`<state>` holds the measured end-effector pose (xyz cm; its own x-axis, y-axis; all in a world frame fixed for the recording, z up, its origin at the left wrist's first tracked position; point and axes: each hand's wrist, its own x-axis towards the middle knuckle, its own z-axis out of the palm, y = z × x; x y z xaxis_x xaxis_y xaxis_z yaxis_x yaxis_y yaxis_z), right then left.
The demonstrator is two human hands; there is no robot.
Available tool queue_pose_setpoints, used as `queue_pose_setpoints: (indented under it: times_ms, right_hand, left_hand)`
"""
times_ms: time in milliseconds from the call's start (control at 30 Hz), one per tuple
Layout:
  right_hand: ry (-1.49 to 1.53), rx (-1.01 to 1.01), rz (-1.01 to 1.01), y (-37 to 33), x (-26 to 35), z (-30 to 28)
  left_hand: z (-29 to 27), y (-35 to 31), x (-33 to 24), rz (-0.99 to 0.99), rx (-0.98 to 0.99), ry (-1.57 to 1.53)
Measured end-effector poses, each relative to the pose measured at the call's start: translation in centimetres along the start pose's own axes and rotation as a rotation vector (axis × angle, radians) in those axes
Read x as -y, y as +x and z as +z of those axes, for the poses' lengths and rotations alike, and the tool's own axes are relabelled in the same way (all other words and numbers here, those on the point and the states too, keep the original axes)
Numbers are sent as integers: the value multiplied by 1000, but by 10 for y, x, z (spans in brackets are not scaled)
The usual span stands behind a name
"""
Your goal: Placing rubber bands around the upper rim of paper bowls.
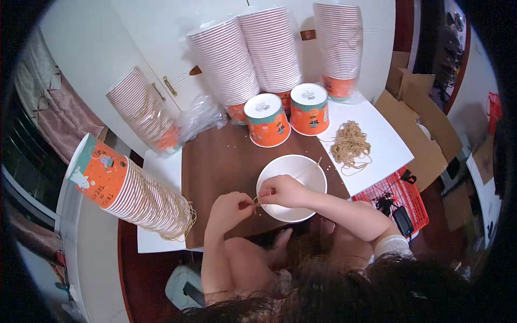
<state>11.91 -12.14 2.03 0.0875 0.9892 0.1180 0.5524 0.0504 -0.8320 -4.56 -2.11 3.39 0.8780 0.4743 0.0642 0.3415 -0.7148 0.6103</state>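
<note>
A white paper bucket with its open mouth up is at the table's near edge, in front of me. My left hand is at the bucket's left side, fingertips pinched on a thin tan cord. Over the bucket's left rim, my right hand has its fingers closed on the same cord. A length of cord runs across the bucket's inside to the far right rim. Some of the fingertips and the exact shape of the cord between them are too small to make out.
A tangled pile of tan cord lies on the right. Two upturned orange buckets stand beyond, before tall bagged bucket stacks. A leaning bucket stack carries cords on the left. A red basket sits below right.
</note>
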Motion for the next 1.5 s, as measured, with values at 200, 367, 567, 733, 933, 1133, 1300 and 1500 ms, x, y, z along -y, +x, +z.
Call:
queue_pose_setpoints:
  times_ms: [200, 367, 567, 733, 933, 1133, 1300, 1500]
  right_hand:
    - [62, -11, -1, 2, -7, 4]
    - [69, -29, -19, 3, -9, 6]
    - [63, -10, -15, 2, -7, 5]
    - [72, 6, -8, 1, -6, 5]
    - [64, -33, -35, 2, -6, 6]
    - [33, -49, -3, 1, -3, 4]
    - [18, -59, -6, 1, -6, 5]
    - [4, -82, -32, 1, -7, 6]
  left_hand:
    - [-6, -3, 2, -88, 26, 1]
    - [6, 4, 7, -49, 193, 39]
    - [5, 7, 8, -7, 131, 40]
    - [8, 5, 11, -69, -185, -119]
    - [7, 6, -1, 18, -152, -238]
    - [4, 7, 1, -19, -41, -504]
    - [6, 8, 4, -93, 8, -634]
    - [10, 10, 5, -83, -6, -511]
